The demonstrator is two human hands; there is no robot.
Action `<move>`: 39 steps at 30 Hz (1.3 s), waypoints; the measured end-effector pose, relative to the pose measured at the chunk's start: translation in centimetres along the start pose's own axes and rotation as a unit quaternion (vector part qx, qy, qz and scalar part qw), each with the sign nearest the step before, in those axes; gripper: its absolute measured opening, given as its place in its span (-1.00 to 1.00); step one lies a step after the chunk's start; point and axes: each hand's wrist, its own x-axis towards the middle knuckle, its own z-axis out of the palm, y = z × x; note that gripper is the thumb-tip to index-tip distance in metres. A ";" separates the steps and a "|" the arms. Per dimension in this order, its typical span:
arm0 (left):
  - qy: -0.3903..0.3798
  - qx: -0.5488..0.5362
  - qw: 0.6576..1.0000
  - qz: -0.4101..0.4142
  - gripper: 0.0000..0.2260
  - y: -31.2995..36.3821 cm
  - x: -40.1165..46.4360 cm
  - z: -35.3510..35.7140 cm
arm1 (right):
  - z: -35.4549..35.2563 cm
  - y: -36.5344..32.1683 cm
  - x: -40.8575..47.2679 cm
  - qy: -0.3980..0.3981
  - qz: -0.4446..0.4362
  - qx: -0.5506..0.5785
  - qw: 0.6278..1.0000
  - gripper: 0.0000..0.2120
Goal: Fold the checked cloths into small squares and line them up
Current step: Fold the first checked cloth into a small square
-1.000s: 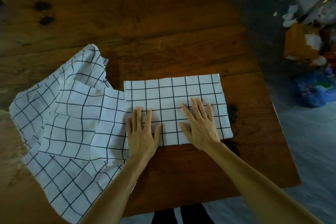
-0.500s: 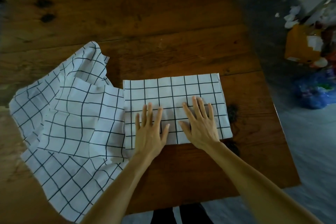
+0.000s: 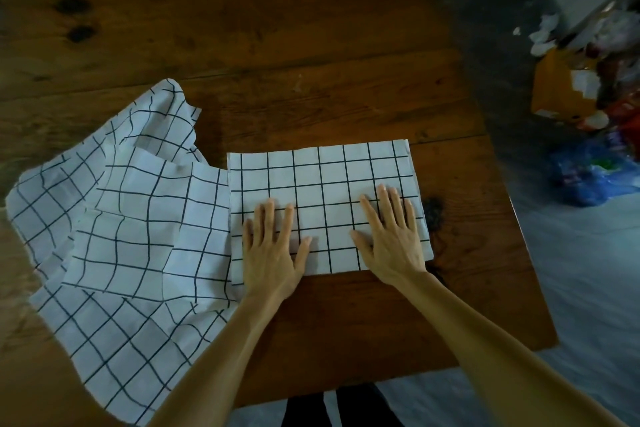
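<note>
Both of your hands lie flat, fingers straight and slightly spread, gripping nothing: the left hand [image 3: 272, 246] presses the near left part of the folded cloth [image 3: 322, 180], the right hand [image 3: 391, 236] the near right part. The folded cloth rests on the wooden table [image 3: 277, 45], near its right front corner, as a wide rectangle with crisp edges. It is not yet a small square, so the step in hand appears to be flattening before another fold.

To do it well, stroke outward from the middle toward the short edges so trapped air and ripples leave the layers. Use the printed grid as your guide: bring one short edge over to the other only when the black lines run parallel to the edges, then press along the new crease.

The fabric is thin, white, matte and limp, crossed by thin black lines. The loose cloths [image 3: 114, 236] lie rumpled just to the left, touching the folded one's left edge, their grid lines bent by wrinkles. The table is dark, knotted plank.
</note>
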 end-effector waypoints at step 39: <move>0.004 0.024 0.999 -0.024 -0.41 -1.0 0.4 -2.6 | -0.1 0.6 0.6 0.001 -0.038 -0.034 0.999 -0.39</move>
